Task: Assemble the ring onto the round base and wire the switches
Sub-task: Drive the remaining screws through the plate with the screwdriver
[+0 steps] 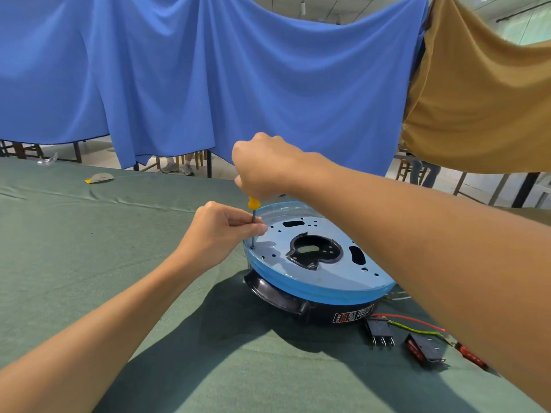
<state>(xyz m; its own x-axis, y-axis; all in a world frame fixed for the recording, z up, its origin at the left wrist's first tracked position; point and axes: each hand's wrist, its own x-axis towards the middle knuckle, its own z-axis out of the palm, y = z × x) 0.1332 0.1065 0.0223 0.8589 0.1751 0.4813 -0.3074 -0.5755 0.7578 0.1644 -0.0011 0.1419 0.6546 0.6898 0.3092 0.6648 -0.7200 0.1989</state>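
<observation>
A round black base [298,305] lies on the green cloth with a blue-filmed ring plate [316,281] on top of it. A yellow-handled screwdriver [253,210] stands upright with its tip at the plate's left rim. My right hand [265,168] grips the handle from above. My left hand [220,234] pinches the metal shaft just above the plate. Two black rocker switches [380,330] [425,348] lie in front of the base on the right, with red and yellow-green wires [417,327] running between them.
The table [89,248] is covered in green cloth. A small yellow and white item [100,177] and clear safety glasses [47,160] lie at its far left edge. Blue and tan cloths [238,70] hang behind the table. Chairs and a person's legs show beneath them.
</observation>
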